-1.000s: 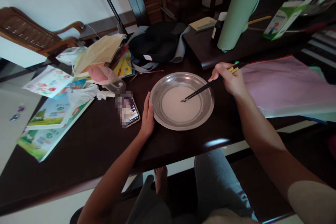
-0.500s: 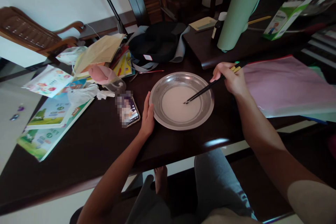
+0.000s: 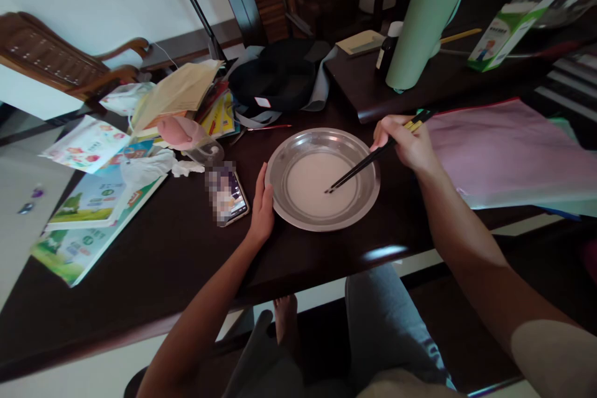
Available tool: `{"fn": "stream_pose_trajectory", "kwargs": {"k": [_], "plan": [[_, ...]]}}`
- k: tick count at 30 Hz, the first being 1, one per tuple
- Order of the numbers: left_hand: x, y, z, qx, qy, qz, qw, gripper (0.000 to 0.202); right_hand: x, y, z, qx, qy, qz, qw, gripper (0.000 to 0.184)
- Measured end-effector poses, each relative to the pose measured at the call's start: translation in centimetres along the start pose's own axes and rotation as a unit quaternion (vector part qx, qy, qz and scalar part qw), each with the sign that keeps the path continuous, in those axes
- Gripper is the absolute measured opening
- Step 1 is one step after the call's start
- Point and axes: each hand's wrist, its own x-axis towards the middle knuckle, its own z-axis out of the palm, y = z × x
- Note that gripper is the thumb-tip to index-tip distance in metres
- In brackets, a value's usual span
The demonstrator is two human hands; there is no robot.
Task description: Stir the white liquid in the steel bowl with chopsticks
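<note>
Gripping dark chopsticks (image 3: pixel 359 168) well up their length, the right hand (image 3: pixel 413 146) angles their tips at the pale liquid (image 3: pixel 312 186), presumably so the fingers clear it. The left hand (image 3: pixel 262 208), fingers extended, rests against the left rim of the metal bowl (image 3: pixel 367 193), likely bracing it on the desk (image 3: pixel 191 267); the phone (image 3: pixel 239 202) lies just left, screen up, perhaps for easy viewing.

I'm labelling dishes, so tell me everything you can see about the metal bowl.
The bowl is round, wide and shallow, silvery and shiny like metal, with a rim and sloping wall. It sits upright on the dark table, holding a whitish liquid. The left hand rests against its left side. Black chopsticks slant over its right edge, tips at the liquid; whether they touch the edge is unclear.
</note>
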Motion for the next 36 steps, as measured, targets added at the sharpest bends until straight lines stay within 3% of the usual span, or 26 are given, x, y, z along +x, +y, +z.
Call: {"fn": "stream_pose_trajectory", "kwargs": {"k": [4,6,9,11,17,23,30,36], "plan": [[-0.03,0.09,0.03,0.004,0.003,0.000,1.000,0.058,-0.43,-0.46,0.74,-0.021,-0.088,0.006,0.996,0.040],[-0.02,0.05,0.00,0.005,0.004,0.001,1.000,0.058,-0.34,-0.37,0.70,-0.023,-0.069,0.001,0.997,0.039],[-0.03,0.02,-0.03,0.002,0.002,0.003,1.000,0.058,0.00,0.04,0.16,-0.007,0.008,-0.009,1.000,0.043],[-0.04,0.04,-0.02,0.000,0.001,0.003,1.000,0.059,0.06,0.13,-0.06,0.009,0.017,-0.013,1.000,0.046],[-0.04,0.04,0.04,-0.002,0.002,-0.001,1.000,0.059,-0.45,-0.54,0.66,-0.016,-0.106,-0.001,0.994,0.037],[-0.13,0.42,0.05,0.004,0.002,0.003,1.000,0.060,0.00,0.07,-0.02,0.002,-0.003,-0.017,1.000,0.042],[-0.07,0.17,0.03,-0.001,0.001,0.002,1.000,0.059,-0.47,-0.33,0.65,-0.009,-0.100,-0.010,0.995,0.033],[-0.06,0.34,0.04,0.006,0.005,0.003,1.000,0.059,-0.03,0.04,0.12,-0.007,0.009,-0.017,1.000,0.044]]}}
